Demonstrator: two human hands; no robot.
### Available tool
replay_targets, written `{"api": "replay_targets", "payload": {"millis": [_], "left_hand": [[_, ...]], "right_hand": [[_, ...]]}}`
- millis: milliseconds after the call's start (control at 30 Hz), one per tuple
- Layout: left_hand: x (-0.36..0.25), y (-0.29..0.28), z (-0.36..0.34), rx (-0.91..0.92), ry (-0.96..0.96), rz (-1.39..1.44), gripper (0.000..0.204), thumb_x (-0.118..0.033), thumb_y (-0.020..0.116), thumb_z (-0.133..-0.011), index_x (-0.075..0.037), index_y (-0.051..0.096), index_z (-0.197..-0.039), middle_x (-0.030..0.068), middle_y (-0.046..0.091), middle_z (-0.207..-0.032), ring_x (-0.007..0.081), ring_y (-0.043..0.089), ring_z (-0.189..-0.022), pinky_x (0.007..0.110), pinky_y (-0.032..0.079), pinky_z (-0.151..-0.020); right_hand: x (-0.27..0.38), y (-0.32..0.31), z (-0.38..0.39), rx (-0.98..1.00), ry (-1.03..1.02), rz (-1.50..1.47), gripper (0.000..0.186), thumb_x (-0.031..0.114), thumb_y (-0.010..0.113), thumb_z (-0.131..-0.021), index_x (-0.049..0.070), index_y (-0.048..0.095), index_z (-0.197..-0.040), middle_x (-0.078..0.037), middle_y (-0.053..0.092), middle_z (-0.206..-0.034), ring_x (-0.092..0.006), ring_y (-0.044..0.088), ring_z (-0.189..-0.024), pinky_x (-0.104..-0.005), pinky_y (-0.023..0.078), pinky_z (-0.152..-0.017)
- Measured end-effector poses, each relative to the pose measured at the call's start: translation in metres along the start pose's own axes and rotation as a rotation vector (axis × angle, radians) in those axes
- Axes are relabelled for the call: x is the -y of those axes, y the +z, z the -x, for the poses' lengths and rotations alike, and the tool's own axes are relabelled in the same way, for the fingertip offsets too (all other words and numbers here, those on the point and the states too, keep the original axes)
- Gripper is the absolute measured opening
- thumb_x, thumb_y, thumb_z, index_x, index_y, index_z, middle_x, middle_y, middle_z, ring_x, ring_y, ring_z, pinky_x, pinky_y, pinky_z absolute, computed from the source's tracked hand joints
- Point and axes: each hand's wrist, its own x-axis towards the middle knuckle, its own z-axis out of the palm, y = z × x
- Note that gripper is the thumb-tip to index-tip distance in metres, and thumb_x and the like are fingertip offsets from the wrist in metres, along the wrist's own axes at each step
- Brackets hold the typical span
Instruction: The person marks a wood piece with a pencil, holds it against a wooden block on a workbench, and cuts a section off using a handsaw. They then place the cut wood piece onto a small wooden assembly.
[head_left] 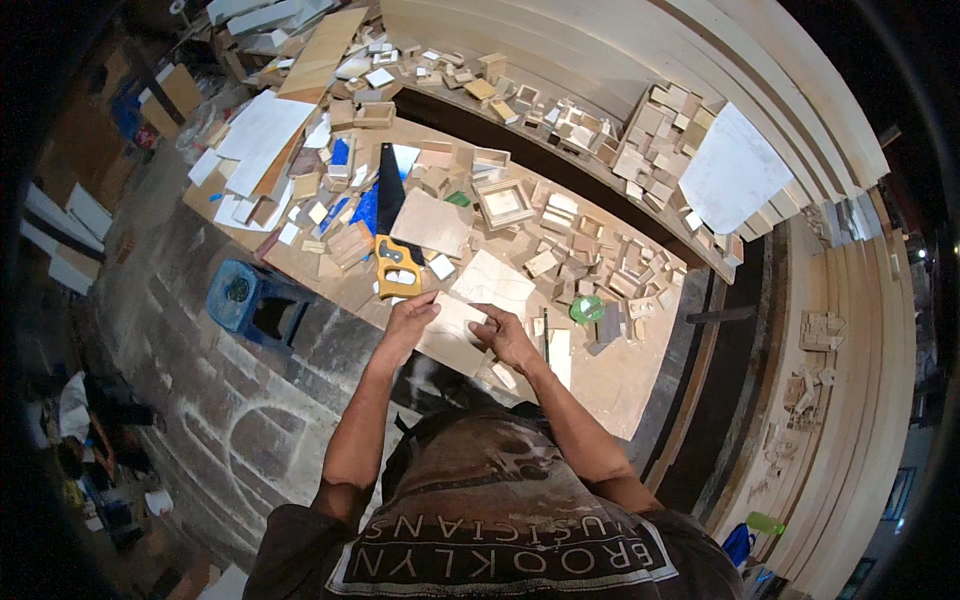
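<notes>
A thin, pale wooden board [452,335] is held between my two hands at the near edge of the workbench. My left hand [412,318] pinches its upper left corner, thumb on top. On the opposite side my right hand [503,335] grips the board's edge, fingers partly hidden. Just beyond lies another pale flat sheet [497,284]. A handsaw [392,225] with a black blade and yellow handle rests left of it, beside a square brownish panel [432,222]. Right of my right hand are a dark pencil-like stick [546,335] and a narrow pale strip [560,357].
Small wooden boxes and offcuts crowd the workbench [625,390], with a square wooden frame [503,203] and a green roll [586,309] among them. A blue plastic stool [240,295] stands at the left. Long boards [830,130] line the back and right.
</notes>
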Motion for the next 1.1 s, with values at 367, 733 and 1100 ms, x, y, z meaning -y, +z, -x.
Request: {"api": "replay_targets", "payload": {"millis": [367, 733, 1100], "left_hand": [[0.0, 0.035, 0.021, 0.096, -0.119, 0.217, 0.057, -0.016, 0.071, -0.096, -0.008, 0.048, -0.147, 0.0064, 0.073, -0.106, 0.0148, 0.071, -0.084, 0.029, 0.057, -0.067], [0.024, -0.028, 0.046, -0.409, 0.061, 0.315, 0.04, -0.018, 0.066, -0.101, -0.01, 0.051, -0.137, 0.0084, 0.07, -0.116, 0.02, 0.069, -0.095, 0.035, 0.057, -0.075], [-0.005, -0.081, 0.146, -0.766, 0.158, 0.262, 0.04, -0.018, 0.061, -0.104, -0.013, 0.047, -0.141, 0.0058, 0.071, -0.111, 0.0116, 0.068, -0.085, 0.029, 0.056, -0.061]], "right_hand": [[-0.055, -0.015, 0.008, -0.293, -0.021, -0.399, 0.043, 0.024, 0.067, -0.101, -0.008, 0.058, -0.129, -0.01, 0.073, -0.093, -0.0122, 0.065, -0.081, -0.0247, 0.048, -0.063], [-0.034, 0.029, -0.042, -0.26, -0.396, 0.435, 0.033, 0.019, 0.067, -0.094, -0.004, 0.064, -0.118, -0.021, 0.071, -0.098, -0.0339, 0.069, -0.086, -0.041, 0.056, -0.081], [-0.002, 0.117, -0.171, 0.023, -0.568, 1.22, 0.072, 0.009, 0.066, -0.08, -0.001, 0.04, -0.145, -0.026, 0.064, -0.12, -0.0412, 0.062, -0.112, -0.0511, 0.047, -0.099]]}}
